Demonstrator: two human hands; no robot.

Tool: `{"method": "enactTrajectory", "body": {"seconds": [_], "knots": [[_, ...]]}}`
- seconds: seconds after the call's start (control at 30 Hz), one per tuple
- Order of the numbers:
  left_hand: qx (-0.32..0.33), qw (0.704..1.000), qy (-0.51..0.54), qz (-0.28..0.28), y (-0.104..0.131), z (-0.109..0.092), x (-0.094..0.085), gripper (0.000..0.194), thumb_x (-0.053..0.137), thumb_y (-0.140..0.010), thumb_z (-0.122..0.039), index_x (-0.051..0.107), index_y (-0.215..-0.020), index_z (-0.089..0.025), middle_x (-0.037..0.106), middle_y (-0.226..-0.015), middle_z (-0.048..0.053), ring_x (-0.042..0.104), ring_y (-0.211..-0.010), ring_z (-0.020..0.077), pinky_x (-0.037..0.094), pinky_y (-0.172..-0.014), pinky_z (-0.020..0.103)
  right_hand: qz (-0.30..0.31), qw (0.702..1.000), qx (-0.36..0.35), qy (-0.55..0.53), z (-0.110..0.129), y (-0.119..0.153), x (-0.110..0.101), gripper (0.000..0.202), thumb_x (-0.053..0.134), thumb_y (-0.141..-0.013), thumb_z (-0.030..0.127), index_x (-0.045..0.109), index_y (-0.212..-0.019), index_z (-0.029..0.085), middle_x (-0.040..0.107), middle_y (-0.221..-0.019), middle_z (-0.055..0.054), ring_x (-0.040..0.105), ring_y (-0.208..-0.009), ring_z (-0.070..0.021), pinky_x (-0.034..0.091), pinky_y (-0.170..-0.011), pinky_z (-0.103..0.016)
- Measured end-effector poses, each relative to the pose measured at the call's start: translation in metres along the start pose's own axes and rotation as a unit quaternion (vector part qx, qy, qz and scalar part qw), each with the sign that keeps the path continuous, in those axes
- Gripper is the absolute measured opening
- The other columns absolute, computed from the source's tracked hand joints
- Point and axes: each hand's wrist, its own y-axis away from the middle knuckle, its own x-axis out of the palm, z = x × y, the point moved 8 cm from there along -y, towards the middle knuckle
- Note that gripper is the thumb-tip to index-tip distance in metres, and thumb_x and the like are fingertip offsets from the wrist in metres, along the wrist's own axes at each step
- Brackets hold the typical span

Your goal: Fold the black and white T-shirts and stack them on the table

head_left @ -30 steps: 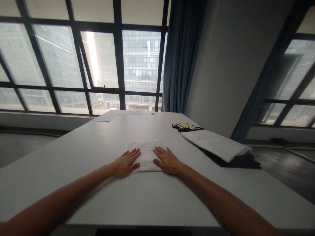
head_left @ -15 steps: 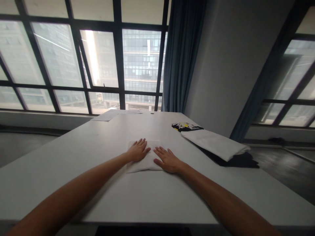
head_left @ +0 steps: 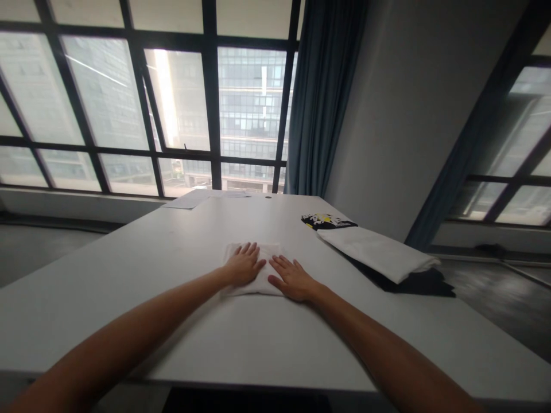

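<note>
While a folded white cloth [head_left: 260,283] is covered in part by two palms near the middle of the white table [head_left: 224,344], the left hand [head_left: 242,266] is now set farther onto it than a moment earlier, leaving more of its near left corner exposed. Both hands are opened flat, nothing gripped, the left's fingers aimed at the far side, those of the right hand [head_left: 295,280] angled far and left. White fabric [head_left: 379,250] is laid over black fabric [head_left: 419,284] at right.
</note>
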Motion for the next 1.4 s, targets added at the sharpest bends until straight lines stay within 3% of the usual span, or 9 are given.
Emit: {"method": "enactTrajectory", "body": {"seconds": [0.37, 0.6, 0.7, 0.77, 0.9, 1.0, 1.1, 1.2, 1.4], "knots": [[0.126, 0.992, -0.003, -0.020, 0.034, -0.052, 0.000, 0.069, 0.020, -0.098, -0.054, 0.025, -0.152, -0.011, 0.022, -0.160, 0.014, 0.014, -0.148, 0.0249, 0.011, -0.120, 0.042, -0.065, 0.995, 0.071, 0.004, -0.023, -0.004, -0.011, 0.064, 0.013, -0.099, 0.043, 0.023, -0.154, 0.012, 0.018, -0.161, -0.009, 0.011, -0.149, -0.0198, 0.007, -0.119, -0.046], [0.179, 0.984, 0.016, 0.014, 0.040, -0.053, 0.000, 0.067, 0.030, -0.098, -0.050, 0.024, -0.153, -0.012, 0.024, -0.159, 0.014, 0.016, -0.148, 0.0273, 0.015, -0.120, 0.047, -0.091, 0.993, 0.072, 0.029, -0.025, -0.036, -0.029, 0.060, 0.030, -0.099, 0.041, 0.030, -0.152, 0.013, 0.023, -0.159, -0.012, 0.019, -0.147, -0.0223, 0.015, -0.118, -0.043], [0.253, 0.967, 0.023, 0.022, 0.049, -0.033, -0.010, 0.066, 0.031, -0.097, -0.056, 0.022, -0.154, -0.023, 0.021, -0.160, 0.008, 0.017, -0.148, 0.0248, 0.013, -0.120, 0.046, -0.056, 0.995, 0.084, 0.015, -0.025, -0.060, -0.045, 0.074, 0.057, -0.086, 0.051, 0.043, -0.145, 0.009, 0.043, -0.149, -0.018, 0.040, -0.137, -0.0268, 0.033, -0.111, -0.034], [0.253, 0.967, 0.011, 0.021, 0.054, -0.002, -0.018, 0.071, 0.034, -0.095, -0.062, 0.020, -0.155, -0.027, 0.018, -0.161, 0.005, 0.014, -0.148, 0.0254, 0.010, -0.121, 0.048, -0.010, 0.992, 0.127, -0.011, -0.027, -0.071, -0.053, 0.080, 0.072, -0.072, 0.057, 0.057, -0.132, 0.007, 0.058, -0.134, -0.021, 0.055, -0.123, -0.0313, 0.044, -0.100, -0.032], [0.131, 0.991, 0.000, 0.023, 0.057, 0.076, -0.023, 0.078, 0.031, -0.092, -0.069, 0.019, -0.155, -0.025, 0.015, -0.161, 0.007, 0.011, -0.149, 0.0281, 0.008, -0.119, 0.053, 0.065, 0.977, 0.189, -0.074, -0.021, -0.083, -0.057, 0.068, 0.078, -0.061, 0.061, 0.073, -0.102, 0.006, 0.073, -0.101, -0.019, 0.068, -0.094, -0.0331, 0.053, -0.079, -0.036], [0.037, 0.999, 0.009, 0.006, 0.057, 0.114, -0.016, 0.073, 0.022, -0.095, -0.066, 0.025, -0.154, -0.025, 0.022, -0.159, 0.007, 0.019, -0.147, 0.0269, 0.015, -0.119, 0.052, 0.070, 0.970, 0.176, -0.154, -0.014, -0.090, -0.055, 0.063, 0.078, -0.062, 0.059, 0.073, -0.101, 0.010, 0.073, -0.100, -0.016, 0.068, -0.088, -0.0286, 0.054, -0.073, -0.034], [0.002, 0.999, 0.005, -0.032, 0.057, 0.126, -0.010, 0.075, 0.025, -0.093, -0.067, 0.030, -0.153, -0.022, 0.027, -0.158, 0.009, 0.025, -0.146, 0.0270, 0.020, -0.118, 0.050, 0.015, 0.967, 0.142, -0.212, -0.018, -0.098, -0.065, 0.059, 0.080, -0.062, 0.052, 0.071, -0.107, 0.015, 0.071, -0.109, -0.013, 0.066, -0.097, -0.0256, 0.052, -0.080, -0.031], [-0.009, 0.998, 0.005, -0.059, 0.056, 0.127, -0.008, 0.074, 0.024, -0.095, -0.065, 0.031, -0.152, -0.019, 0.028, -0.157, 0.010, 0.028, -0.144, 0.0269, 0.025, -0.118, 0.047, -0.072, 0.966, 0.119, -0.219, -0.037, -0.108, -0.092, 0.053, 0.079, -0.067, 0.045, 0.070, -0.110, 0.015, 0.072, -0.110, -0.011, 0.064, -0.101, -0.0246, 0.049, -0.086, -0.029], [-0.012, 0.999, -0.015, -0.046, 0.054, 0.130, -0.004, 0.067, 0.030, -0.095, -0.062, 0.041, -0.148, -0.023, 0.032, -0.155, 0.008, 0.030, -0.143, 0.0287, 0.025, -0.117, 0.051, -0.286, 0.927, 0.153, -0.188, -0.116, -0.126, -0.194, 0.049, 0.066, -0.082, 0.034, 0.058, -0.125, 0.010, 0.066, -0.122, -0.013, 0.063, -0.105, -0.0228, 0.047, -0.090, -0.029]]}}
